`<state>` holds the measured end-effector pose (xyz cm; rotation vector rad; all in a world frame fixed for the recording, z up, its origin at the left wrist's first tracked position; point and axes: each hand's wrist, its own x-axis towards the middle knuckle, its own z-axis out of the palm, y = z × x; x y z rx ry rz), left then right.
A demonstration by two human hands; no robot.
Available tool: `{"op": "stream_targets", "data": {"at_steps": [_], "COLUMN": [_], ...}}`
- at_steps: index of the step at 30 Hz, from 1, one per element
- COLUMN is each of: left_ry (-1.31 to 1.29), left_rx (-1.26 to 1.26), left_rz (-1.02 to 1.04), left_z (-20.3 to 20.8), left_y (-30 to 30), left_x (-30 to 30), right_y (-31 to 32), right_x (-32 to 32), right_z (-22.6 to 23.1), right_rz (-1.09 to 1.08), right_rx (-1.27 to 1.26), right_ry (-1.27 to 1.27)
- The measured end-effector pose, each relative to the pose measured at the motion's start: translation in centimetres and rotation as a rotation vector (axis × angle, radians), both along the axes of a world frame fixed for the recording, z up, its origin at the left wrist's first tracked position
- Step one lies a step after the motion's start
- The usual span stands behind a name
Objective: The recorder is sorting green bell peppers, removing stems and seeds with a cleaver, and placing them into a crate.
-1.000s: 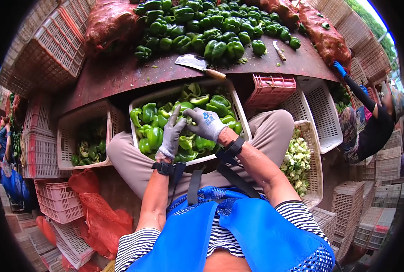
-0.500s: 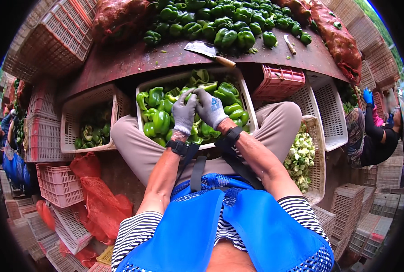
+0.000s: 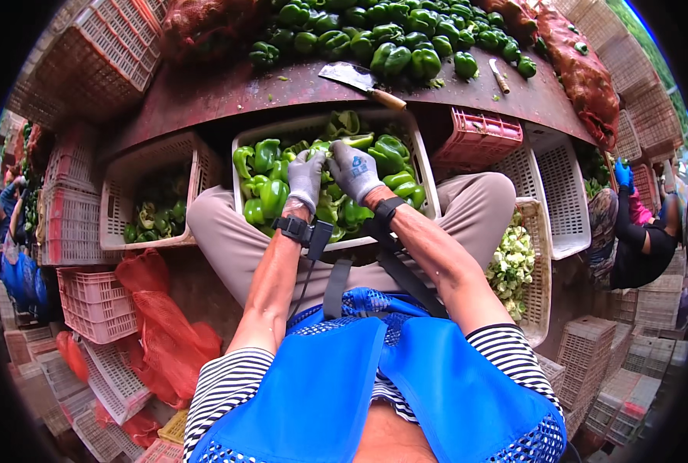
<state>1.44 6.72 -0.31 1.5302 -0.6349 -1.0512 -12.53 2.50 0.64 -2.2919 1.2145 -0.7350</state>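
My left hand (image 3: pixel 305 180) and my right hand (image 3: pixel 355 171), both in grey gloves, meet over a pale plastic crate (image 3: pixel 430 182) between my knees. The fingers of both are curled and pressed close together. Green shows between the fingertips, but whether it is a held piece or the pile beneath cannot be told. Cut and opened green bell peppers (image 3: pixel 273 197) fill the crate under and around my hands. Beyond the crate, a broad-bladed cleaver (image 3: pixel 348 75) with a wooden handle lies on the dark red tabletop (image 3: pixel 228 100).
Whole green peppers (image 3: pixel 390 59) are heaped at the table's far side, near a small knife (image 3: pixel 499 76). A crate of darker peppers (image 3: pixel 159 224) stands left; a crate of pale green cores (image 3: pixel 511 266) stands right. Red mesh sacks (image 3: pixel 166 339) lie lower left. A co-worker (image 3: pixel 639 243) is far right.
My hands stay over the crate; their fingertips have shifted slightly, and the right hand has turned a little. The whole view has shifted slightly. The far-right co-worker's arm has moved.
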Motion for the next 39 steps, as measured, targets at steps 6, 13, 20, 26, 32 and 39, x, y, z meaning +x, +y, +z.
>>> {"op": "stream_targets", "data": {"at_steps": [6,13,20,26,32,39], "left_ry": [-0.158,-0.992,-1.311,-1.386,-1.361,-1.354], "left_rx": [-0.100,0.000,0.326,0.333,0.330,0.283], "left_rz": [-0.080,0.008,-0.592,-0.747,-0.883,-0.876], "left_z": [0.6,1.9,-2.8,-2.4,-5.3,-5.9], "left_y": [0.1,-1.0,-1.3,-4.8,-9.0,-10.4], "left_x": [2.0,6.5,-1.3,-4.4,-6.7,-6.0], "right_y": [-4.5,-4.5,-0.7,2.9,-14.0,-34.8], "right_x": [-1.5,-12.3,-35.5,-48.3,-38.2,-14.2], "right_z": [-0.9,13.6,11.2,4.2,11.0,8.8], "right_rz": [-0.110,-0.201,-0.655,-0.561,-0.256,0.265], "right_rx": [0.241,-0.231,-0.116,0.734,-0.125,-0.703], "right_ry": [0.014,-0.116,0.490,1.122,0.741,0.783]}}
